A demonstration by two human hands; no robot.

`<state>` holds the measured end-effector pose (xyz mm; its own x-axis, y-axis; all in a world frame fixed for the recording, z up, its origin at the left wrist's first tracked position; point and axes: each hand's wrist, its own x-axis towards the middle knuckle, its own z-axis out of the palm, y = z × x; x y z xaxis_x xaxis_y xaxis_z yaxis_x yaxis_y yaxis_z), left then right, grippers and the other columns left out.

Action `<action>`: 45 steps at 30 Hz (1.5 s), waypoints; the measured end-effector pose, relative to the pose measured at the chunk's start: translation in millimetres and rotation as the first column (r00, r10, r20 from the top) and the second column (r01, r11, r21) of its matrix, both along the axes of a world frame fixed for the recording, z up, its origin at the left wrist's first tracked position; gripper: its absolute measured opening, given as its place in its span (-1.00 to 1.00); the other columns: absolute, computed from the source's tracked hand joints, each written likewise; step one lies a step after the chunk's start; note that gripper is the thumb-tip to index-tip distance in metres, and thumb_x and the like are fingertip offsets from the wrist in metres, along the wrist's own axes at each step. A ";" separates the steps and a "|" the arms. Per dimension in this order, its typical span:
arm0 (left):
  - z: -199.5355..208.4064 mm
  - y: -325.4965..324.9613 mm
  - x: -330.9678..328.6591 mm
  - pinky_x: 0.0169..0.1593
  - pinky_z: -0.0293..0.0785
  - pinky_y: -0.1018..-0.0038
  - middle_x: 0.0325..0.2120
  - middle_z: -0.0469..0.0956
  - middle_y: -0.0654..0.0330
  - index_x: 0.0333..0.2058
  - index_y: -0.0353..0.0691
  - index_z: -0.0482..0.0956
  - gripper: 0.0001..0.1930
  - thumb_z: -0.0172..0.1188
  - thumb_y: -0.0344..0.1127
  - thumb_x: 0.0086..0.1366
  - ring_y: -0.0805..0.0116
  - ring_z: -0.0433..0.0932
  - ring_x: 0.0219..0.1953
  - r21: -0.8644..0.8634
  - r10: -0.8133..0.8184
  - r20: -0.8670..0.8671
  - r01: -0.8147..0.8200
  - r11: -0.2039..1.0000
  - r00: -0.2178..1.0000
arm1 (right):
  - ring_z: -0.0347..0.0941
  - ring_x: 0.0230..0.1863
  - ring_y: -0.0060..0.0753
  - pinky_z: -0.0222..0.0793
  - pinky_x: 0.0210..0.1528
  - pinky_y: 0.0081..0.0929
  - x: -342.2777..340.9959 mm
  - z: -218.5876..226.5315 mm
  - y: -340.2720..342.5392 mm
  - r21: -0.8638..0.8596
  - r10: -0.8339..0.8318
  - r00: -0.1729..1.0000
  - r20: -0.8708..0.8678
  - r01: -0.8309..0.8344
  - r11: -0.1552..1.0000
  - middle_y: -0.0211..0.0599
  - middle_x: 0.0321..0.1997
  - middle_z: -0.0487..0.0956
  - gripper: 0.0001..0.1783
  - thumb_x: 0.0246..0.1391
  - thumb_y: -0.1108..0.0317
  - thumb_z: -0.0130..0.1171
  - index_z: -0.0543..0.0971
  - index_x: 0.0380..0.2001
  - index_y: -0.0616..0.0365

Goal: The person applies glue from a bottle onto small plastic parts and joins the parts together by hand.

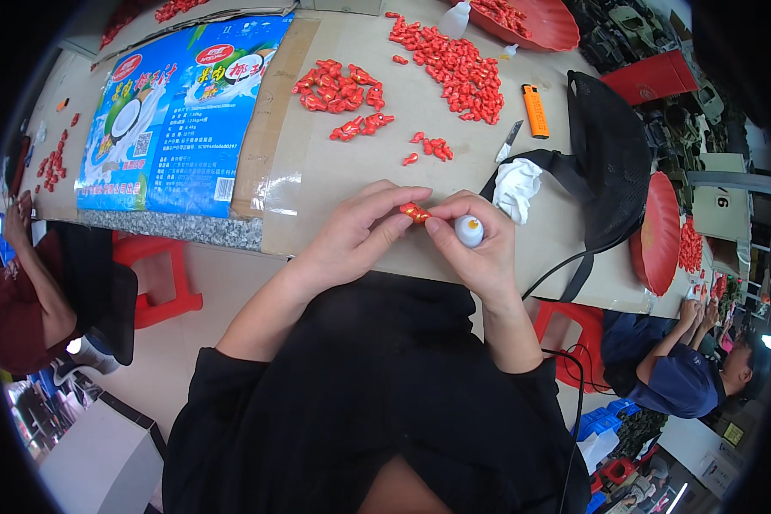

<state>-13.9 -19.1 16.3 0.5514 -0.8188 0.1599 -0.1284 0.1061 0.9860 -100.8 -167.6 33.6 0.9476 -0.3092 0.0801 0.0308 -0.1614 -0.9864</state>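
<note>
Above the table's near edge, my left hand (351,230) pinches a small red figure (415,212) with yellow marks between thumb and fingers. The fingertips of my right hand (484,257) meet it from the other side. Tucked in that right hand is a small white squeeze bottle (469,230) with a yellowish tip, pointing up. Beyond my hands lie several loose small red pieces (432,147), a cluster of larger joined red figures (338,90) and a big pile of red pieces (462,73).
A blue printed cardboard sheet (167,103) covers the table's left. To the right are a craft knife (509,141), an orange lighter (535,111), crumpled white tissue (517,187) and a black mesh bag (608,154). Red trays (657,236) stand farther out. Other people sit at both sides.
</note>
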 end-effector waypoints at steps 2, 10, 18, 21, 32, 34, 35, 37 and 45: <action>0.9 -0.6 -0.2 -0.32 0.31 0.63 -0.40 0.33 0.22 -0.06 -0.32 0.33 -0.70 -0.09 -0.48 0.20 0.53 0.35 -0.42 0.010 0.016 0.029 -0.016 1.000 0.999 | 0.32 -0.48 -0.62 0.19 -0.44 -0.69 0.6 -2.5 -1.2 -0.016 0.026 0.999 0.031 -0.026 1.000 -0.36 -0.52 0.43 -0.93 -0.20 0.61 0.11 0.47 -0.55 0.26; 0.4 -1.8 0.7 -0.28 0.32 0.62 -0.38 0.34 0.21 -0.07 -0.32 0.34 -0.71 -0.11 -0.49 0.20 0.50 0.36 -0.38 0.054 0.032 0.058 -0.035 0.998 0.998 | 0.34 -0.50 -0.51 0.21 -0.43 -0.61 6.2 -6.9 0.6 -0.056 0.043 0.995 0.086 -0.038 0.998 -0.33 -0.55 0.43 -0.94 -0.23 0.58 0.12 0.45 -0.58 0.26; 0.4 -2.1 1.1 -0.27 0.32 0.61 -0.37 0.34 0.20 -0.08 -0.32 0.34 -0.71 -0.11 -0.51 0.20 0.50 0.36 -0.36 0.070 0.036 0.082 -0.042 0.997 0.996 | 0.34 -0.49 -0.52 0.21 -0.42 -0.62 7.7 -10.2 0.6 -0.025 0.041 0.994 0.098 -0.039 0.999 -0.33 -0.55 0.42 -0.94 -0.23 0.59 0.10 0.43 -0.59 0.26; 0.5 -2.2 1.0 -0.27 0.32 0.61 -0.37 0.34 0.20 -0.08 -0.32 0.34 -0.70 -0.12 -0.53 0.19 0.50 0.36 -0.36 0.098 0.037 0.093 -0.046 0.994 0.995 | 0.34 -0.49 -0.53 0.21 -0.42 -0.62 8.2 -10.6 0.3 -0.003 0.044 0.994 0.101 -0.044 0.999 -0.33 -0.54 0.42 -0.94 -0.23 0.60 0.09 0.43 -0.59 0.27; 2.2 -2.0 -2.6 -0.29 0.30 0.63 -0.39 0.33 0.22 -0.07 -0.30 0.35 -0.68 -0.08 -0.54 0.16 0.52 0.34 -0.38 0.070 0.045 0.070 -0.050 0.996 0.997 | 0.33 -0.48 -0.56 0.20 -0.41 -0.64 3.3 -13.0 1.7 0.059 0.032 0.995 0.094 -0.038 0.998 -0.34 -0.53 0.42 -0.94 -0.22 0.61 0.08 0.42 -0.58 0.26; 1.8 -1.9 -4.0 -0.29 0.29 0.64 -0.39 0.33 0.23 -0.08 -0.30 0.35 -0.68 -0.08 -0.55 0.16 0.53 0.34 -0.38 0.070 0.045 0.070 -0.049 0.996 0.997 | 0.33 -0.48 -0.56 0.21 -0.41 -0.64 1.9 -14.2 2.4 0.063 0.039 0.994 0.100 -0.045 0.997 -0.34 -0.53 0.42 -0.93 -0.21 0.61 0.08 0.42 -0.57 0.26; 2.3 -1.9 -3.6 -0.29 0.29 0.64 -0.38 0.33 0.23 -0.08 -0.30 0.36 -0.68 -0.08 -0.55 0.15 0.53 0.33 -0.38 0.069 0.042 0.070 -0.047 0.997 0.997 | 0.33 -0.48 -0.56 0.21 -0.41 -0.64 2.2 -14.1 2.7 0.054 0.034 0.993 0.112 -0.040 0.998 -0.34 -0.53 0.42 -0.93 -0.22 0.62 0.08 0.42 -0.57 0.26; 0.9 -2.7 -3.7 -0.30 0.28 0.64 -0.38 0.33 0.23 -0.08 -0.30 0.36 -0.68 -0.08 -0.55 0.15 0.54 0.33 -0.38 0.077 0.040 0.055 -0.045 0.996 0.998 | 0.33 -0.48 -0.56 0.21 -0.41 -0.65 2.2 -15.6 2.4 0.048 0.029 0.992 0.123 -0.036 0.998 -0.33 -0.53 0.42 -0.93 -0.22 0.62 0.08 0.42 -0.57 0.26; 3.2 -1.7 4.3 -0.28 0.28 0.65 -0.37 0.34 0.22 -0.12 -0.30 0.38 -0.70 -0.07 -0.56 0.14 0.52 0.33 -0.35 0.117 0.065 0.072 -0.074 0.990 0.995 | 0.34 -0.48 -0.53 0.23 -0.41 -0.63 12.9 -17.9 1.5 0.009 0.049 0.988 0.145 -0.051 0.999 -0.31 -0.52 0.42 -0.91 -0.21 0.61 0.10 0.41 -0.56 0.25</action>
